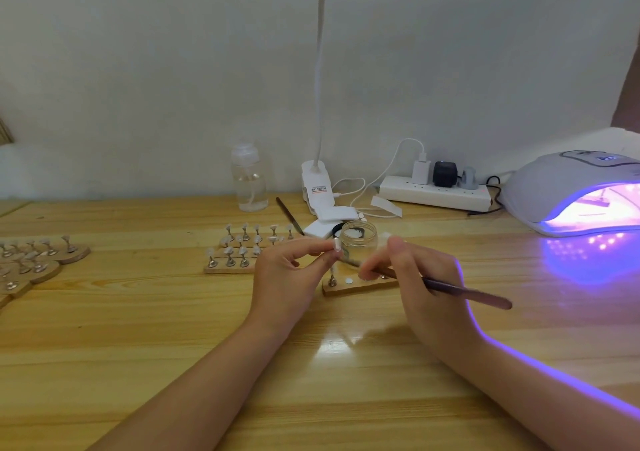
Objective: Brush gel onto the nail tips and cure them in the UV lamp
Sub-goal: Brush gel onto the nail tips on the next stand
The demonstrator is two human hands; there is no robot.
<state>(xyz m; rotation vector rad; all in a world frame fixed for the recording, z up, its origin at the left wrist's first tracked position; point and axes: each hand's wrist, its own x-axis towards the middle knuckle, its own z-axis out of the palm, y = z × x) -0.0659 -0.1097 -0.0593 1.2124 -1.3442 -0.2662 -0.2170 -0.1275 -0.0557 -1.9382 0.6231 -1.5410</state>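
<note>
L hand [289, 270] pinches nail tip [336, 244]; R hand [415, 270] pinches brush [464, 289]. Risk: loose pinch, tip twists, gel smears onto fingers.

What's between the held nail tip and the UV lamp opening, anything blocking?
Nothing fixed. The left hand pinches the nail tip; the right hand with the brush and the glass jar sit rightward of it, then bare table up to the UV lamp.

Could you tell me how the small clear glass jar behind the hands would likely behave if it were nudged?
The glass jar looks squat and wide-mouthed, so it would probably slide on the glossy table rather than tip. It seems nearly empty, so likely light. Being glass, it may break if knocked off.
</note>
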